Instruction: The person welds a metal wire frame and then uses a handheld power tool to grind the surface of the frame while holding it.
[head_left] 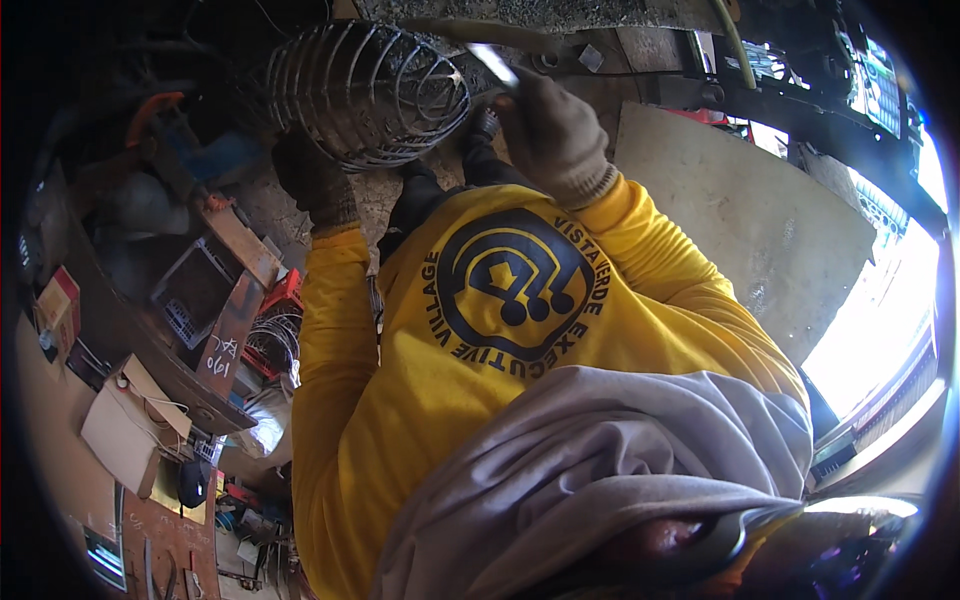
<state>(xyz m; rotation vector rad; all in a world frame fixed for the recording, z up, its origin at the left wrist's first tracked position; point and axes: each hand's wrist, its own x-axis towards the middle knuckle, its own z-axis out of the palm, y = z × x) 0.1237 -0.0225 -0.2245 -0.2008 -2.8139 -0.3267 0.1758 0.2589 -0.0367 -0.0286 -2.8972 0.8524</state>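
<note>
A barrel-shaped cage of bent metal rods is held out in front of me at the upper middle, lying tilted on its side. My left hand, in a dark work glove, is closed at its near left edge; the fingers are in shadow. Raised to the right of the cage, my gloved right hand grips a hammer by its bright metal shaft. The long dark head of the hammer, blurred, lies across the shaft's far end, above the cage's right side.
A large pale sheet panel stands at the right. On the left are a plastic crate, rusty boards, a coil of wire and an opened cardboard box. A dark grimy work surface runs along the far edge.
</note>
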